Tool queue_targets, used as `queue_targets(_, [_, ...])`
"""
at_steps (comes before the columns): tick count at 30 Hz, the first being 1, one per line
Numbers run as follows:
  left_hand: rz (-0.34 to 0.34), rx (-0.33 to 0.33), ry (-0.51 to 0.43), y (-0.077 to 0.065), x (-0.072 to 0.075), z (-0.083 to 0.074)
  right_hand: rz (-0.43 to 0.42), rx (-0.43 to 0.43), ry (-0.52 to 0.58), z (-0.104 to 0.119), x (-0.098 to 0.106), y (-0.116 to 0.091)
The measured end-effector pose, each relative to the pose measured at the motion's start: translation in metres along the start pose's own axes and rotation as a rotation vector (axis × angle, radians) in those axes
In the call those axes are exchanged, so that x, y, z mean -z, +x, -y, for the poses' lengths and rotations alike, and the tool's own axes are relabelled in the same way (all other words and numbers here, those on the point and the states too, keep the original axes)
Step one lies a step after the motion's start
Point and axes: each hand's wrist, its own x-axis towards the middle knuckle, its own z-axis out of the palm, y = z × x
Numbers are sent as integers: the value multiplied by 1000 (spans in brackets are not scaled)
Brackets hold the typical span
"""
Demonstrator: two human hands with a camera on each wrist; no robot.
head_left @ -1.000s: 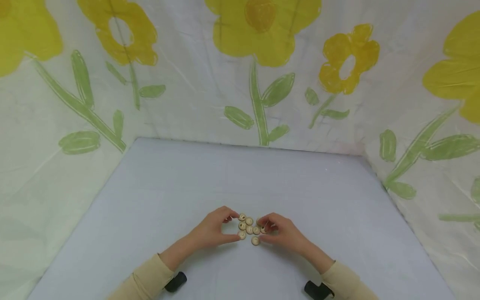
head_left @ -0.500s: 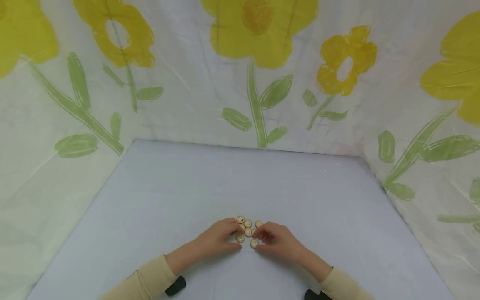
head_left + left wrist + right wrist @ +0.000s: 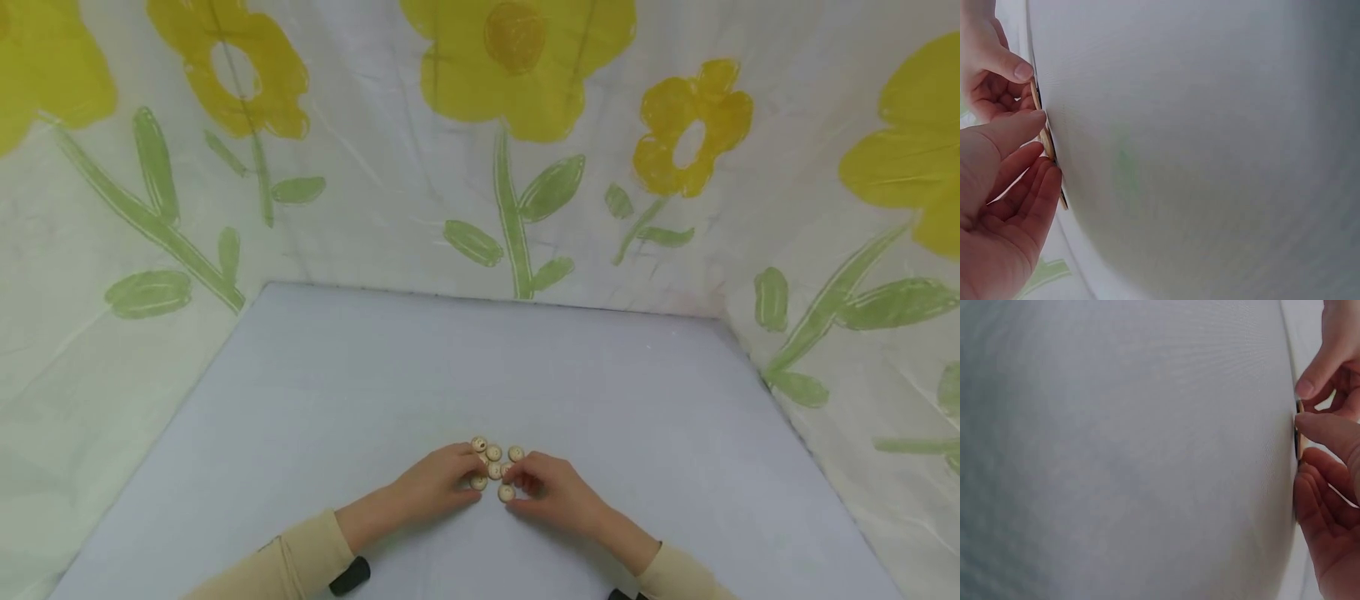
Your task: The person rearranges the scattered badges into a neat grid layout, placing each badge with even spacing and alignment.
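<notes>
Several small round wooden discs with dark marks lie clustered on the table; one disc (image 3: 493, 452) shows at the middle, another disc (image 3: 516, 453) behind the right fingertips. My left hand (image 3: 442, 479) rests at the cluster's left side, its thumb and fingertips touching the discs' edges. From the right, my right hand (image 3: 558, 492) curves round the other side, with a front disc (image 3: 507, 493) by its thumb. Both hands partly hide the group. In the left wrist view the discs (image 3: 1048, 142) appear edge-on, flat against the table, with relaxed fingers against them.
The pale grey-lilac table (image 3: 450, 367) stretches behind and beside the hands. Around it hangs a white sheet (image 3: 375, 225) painted with yellow flowers. A dark cylindrical device (image 3: 351, 575) is worn below the left wrist.
Both hands have come closer together around the discs. The left fingers have moved in from the cluster's edge, and the discs sit more tightly grouped. The head view has shifted slightly.
</notes>
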Motion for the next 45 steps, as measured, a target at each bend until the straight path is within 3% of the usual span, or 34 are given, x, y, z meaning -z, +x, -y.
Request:
queue_targets(9, [-69, -97, -9, 0, 0, 2, -11, 7, -19, -2, -2, 1])
queue_targets(20, [-7, 13, -71, 0, 0, 1, 23, -49, -16, 3, -1, 3])
queue_targets(27, [-28, -24, -49, 0, 1, 1, 26, -77, -16, 3, -1, 4])
queue_targets(37, [-18, -11, -51, 1, 1, 1, 19, -86, -4, 4, -2, 4])
queue_targets(45, [-43, -47, -50, 1, 0, 2, 14, -80, -5, 3, -3, 4])
